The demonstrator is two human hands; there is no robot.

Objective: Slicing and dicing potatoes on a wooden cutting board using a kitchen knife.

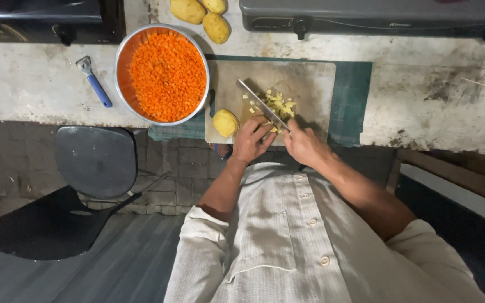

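A person in a pale buttoned shirt stands at a worn white surface [40, 84] and looks down at a cutting board [310, 84]. The board lies on a dark green cloth [355, 101].

The right hand [304, 145] has its fingers closed tight around the handle of a big knife [262, 104]. The blade slants up and to the left across the board.

The left hand [251, 137] rests on the board, just left of the blade. Its fingers are curled down onto a piece of potato at the board's near edge. That piece is mostly hidden under the hand, so I cannot tell its shape.

Small yellow potato cubes [279, 104] lie in a little heap just past the blade. A peeled potato [225, 122] sits on the board, just beside the left hand.

A round metal bowl [123, 56] full of tiny orange carrot bits stands to the left, touching the board's edge. A peeler with a blue handle [96, 87] lies left of the bowl. Three whole potatoes [215, 27] sit near the back. A dark chair [94, 160] stands below the surface.
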